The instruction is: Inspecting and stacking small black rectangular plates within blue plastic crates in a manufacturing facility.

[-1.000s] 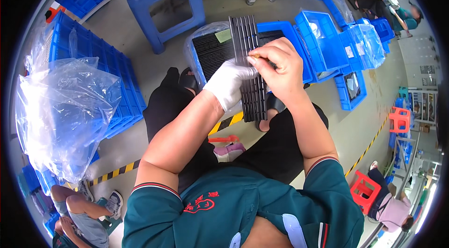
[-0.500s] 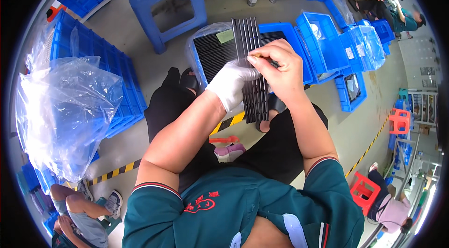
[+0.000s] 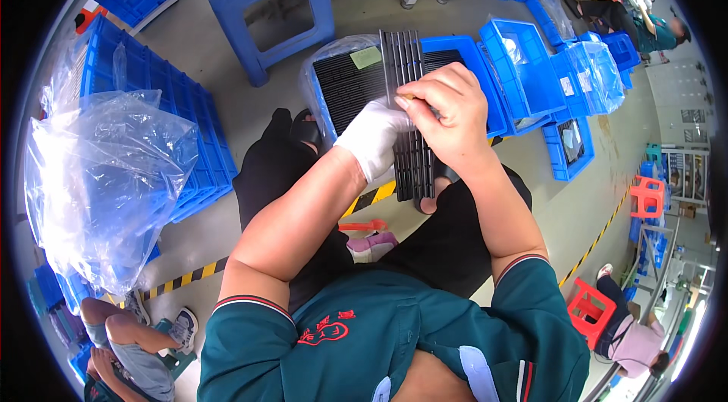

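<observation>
My left hand (image 3: pixel 370 141), in a white glove, is closed around the middle of a bundle of long, thin black strips (image 3: pixel 413 167). The strips lie side by side and run away from me over my lap. My bare right hand (image 3: pixel 457 115) pinches a small yellowish-brown piece (image 3: pixel 410 97) between thumb and forefinger, against the strips just beyond my glove. What that piece is I cannot make out. Behind the bundle, a plastic-lined blue bin (image 3: pixel 327 110) holds rows of similar black strips (image 3: pixel 345 89), with a pale yellow-green paper slip (image 3: pixel 365 58) on top.
A blue stool (image 3: pixel 227 0) stands beyond the bin, a dark flat object on its seat. Blue crates (image 3: pixel 163 83) draped with clear plastic (image 3: pixel 106 182) rise at the left. More blue bins (image 3: pixel 523 102) sit at the right. Other people are at the lower left, upper right and lower right.
My right hand has shifted slightly left along with the small piece. The far end of the strip bundle has moved a little to the right. My left hand keeps its grip.
</observation>
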